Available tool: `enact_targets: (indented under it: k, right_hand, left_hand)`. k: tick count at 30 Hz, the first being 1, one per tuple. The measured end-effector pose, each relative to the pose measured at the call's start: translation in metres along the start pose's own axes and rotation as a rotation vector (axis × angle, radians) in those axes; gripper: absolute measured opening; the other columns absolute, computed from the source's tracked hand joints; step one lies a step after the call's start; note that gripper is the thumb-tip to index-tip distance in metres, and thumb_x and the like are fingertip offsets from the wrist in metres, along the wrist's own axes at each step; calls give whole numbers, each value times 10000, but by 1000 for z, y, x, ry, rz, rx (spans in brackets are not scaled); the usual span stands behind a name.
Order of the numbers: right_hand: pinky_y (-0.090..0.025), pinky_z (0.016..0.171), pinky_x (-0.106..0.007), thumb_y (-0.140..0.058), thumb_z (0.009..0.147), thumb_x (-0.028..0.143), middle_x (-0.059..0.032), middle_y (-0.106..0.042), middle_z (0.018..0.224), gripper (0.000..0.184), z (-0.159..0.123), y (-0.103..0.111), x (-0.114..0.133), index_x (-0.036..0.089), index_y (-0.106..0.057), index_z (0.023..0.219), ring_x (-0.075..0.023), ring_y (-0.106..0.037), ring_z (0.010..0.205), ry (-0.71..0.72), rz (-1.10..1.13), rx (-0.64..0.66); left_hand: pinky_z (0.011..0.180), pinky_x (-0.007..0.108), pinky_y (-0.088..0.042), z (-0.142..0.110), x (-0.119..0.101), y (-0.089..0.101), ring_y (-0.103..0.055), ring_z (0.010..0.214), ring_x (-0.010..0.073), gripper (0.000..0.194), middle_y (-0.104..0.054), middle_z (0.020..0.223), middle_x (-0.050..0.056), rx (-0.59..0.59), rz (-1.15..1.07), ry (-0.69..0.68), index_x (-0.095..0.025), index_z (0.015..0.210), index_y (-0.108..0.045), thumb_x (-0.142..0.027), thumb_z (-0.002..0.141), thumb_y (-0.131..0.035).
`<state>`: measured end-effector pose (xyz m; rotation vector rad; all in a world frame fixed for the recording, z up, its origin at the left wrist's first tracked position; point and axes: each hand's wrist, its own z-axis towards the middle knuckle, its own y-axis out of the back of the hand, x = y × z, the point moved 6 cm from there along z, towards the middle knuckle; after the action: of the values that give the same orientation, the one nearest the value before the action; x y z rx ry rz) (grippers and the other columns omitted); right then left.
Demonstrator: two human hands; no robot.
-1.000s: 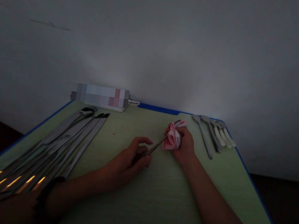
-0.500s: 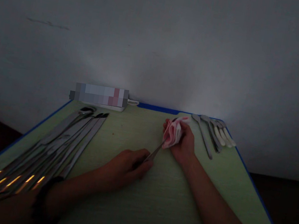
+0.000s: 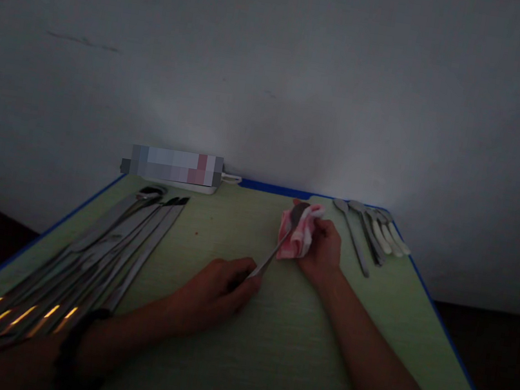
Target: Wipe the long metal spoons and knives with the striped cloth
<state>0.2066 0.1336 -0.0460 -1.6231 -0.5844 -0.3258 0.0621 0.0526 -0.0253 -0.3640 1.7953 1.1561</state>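
Over the middle of the table, my left hand (image 3: pixel 221 290) pinches the handle end of a metal spoon (image 3: pixel 273 253). The spoon slants away to the right, and its bowl rests against a pink and white cloth (image 3: pixel 301 237). My right hand (image 3: pixel 324 250) is closed on the right side of that cloth, its fingers partly hidden behind the folds. Just right of this hand a long-handled spoon (image 3: pixel 354 238) lies on the table, beside several more spoons, some with white handles (image 3: pixel 383 236).
Several long metal utensils (image 3: pixel 101 243) lie side by side on the left of the pale green, blue-edged table (image 3: pixel 234 367). At the back left stands a white box-like object (image 3: pixel 180 170), its front blurred out. A grey wall (image 3: pixel 277 80) rises behind the table.
The cloth has opened away from the spoon, so the bowl, mostly wrapped before, now shows. My right hand's fingers have loosened from around it. My left hand has shifted slightly left.
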Motion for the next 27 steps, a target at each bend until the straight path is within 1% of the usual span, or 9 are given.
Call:
enact_targets:
  k: [3, 5, 7, 12, 17, 19, 22, 23, 27]
  right_hand:
    - [-464, 634, -243, -509, 712, 221, 10, -628, 696, 138, 4, 3, -4, 178, -629, 764, -120, -550, 621, -1, -83, -19]
    - [-445, 613, -232, -540, 725, 234, 14, -623, 699, 105, 8, 6, -6, 181, -626, 753, -115, -538, 620, 29, -156, -15]
    - [-435, 617, -236, -556, 736, 258, 15, -627, 727, 103, 11, 9, -7, 191, -627, 768, -119, -538, 640, 63, -219, -7]
    - [-436, 663, -244, -587, 738, 287, 13, -638, 796, 149, 7, 3, -7, 196, -643, 843, -118, -555, 696, 103, -319, 70]
    - [-439, 665, -243, -634, 705, 261, 7, -655, 822, 189, 1, -4, -8, 198, -641, 883, -123, -570, 719, 78, -380, 111]
    - [-445, 676, -259, -601, 741, 322, -5, -657, 819, 199, -1, -7, -8, 196, -639, 890, -138, -579, 735, 79, -375, 130]
    - [-455, 686, -293, -490, 805, 438, -30, -660, 861, 313, -4, -14, -10, 199, -634, 948, -170, -590, 774, 43, -377, 206]
    - [-455, 690, -297, -472, 812, 444, -34, -659, 881, 327, -6, -16, -10, 203, -630, 965, -175, -590, 789, 44, -393, 236]
    - [-437, 686, -259, -530, 743, 267, -17, -647, 908, 267, -7, -19, -7, 202, -618, 987, -151, -570, 776, 116, -525, 293]
  left_hand:
    - [485, 204, -341, 1, 0, 1, -469, 521, 105, 155, -500, 585, -64, -19, -80, 3, -178, 970, -470, -292, 897, -395]
    - [487, 204, -344, 2, 2, 1, -472, 520, 107, 208, -507, 589, -69, -27, -105, 19, -179, 1074, -429, -261, 884, -404]
    - [492, 204, -352, 2, 4, 1, -477, 523, 107, 236, -509, 594, -69, -32, -126, 33, -181, 1103, -411, -260, 881, -406]
    - [469, 198, -345, 3, 6, 0, -467, 509, 103, 201, -489, 588, -68, -29, -189, 67, -186, 1028, -440, -329, 904, -373]
    - [454, 200, -332, 4, 7, 2, -460, 491, 106, 182, -468, 549, -71, -63, -141, 93, -184, 887, -442, -355, 894, -380]
    - [449, 198, -330, 4, 7, 3, -458, 480, 105, 168, -463, 540, -76, -74, -142, 98, -186, 885, -438, -345, 891, -385]
    - [445, 196, -328, 4, 7, 2, -462, 469, 105, 151, -459, 532, -82, -76, -158, 105, -186, 927, -436, -323, 889, -384]
    - [446, 196, -328, 5, 7, 2, -464, 468, 105, 151, -458, 530, -83, -71, -160, 105, -186, 943, -435, -318, 888, -386]
    - [440, 198, -317, 5, 8, 1, -470, 462, 109, 165, -462, 525, -84, -62, -176, 99, -185, 964, -430, -325, 885, -391]
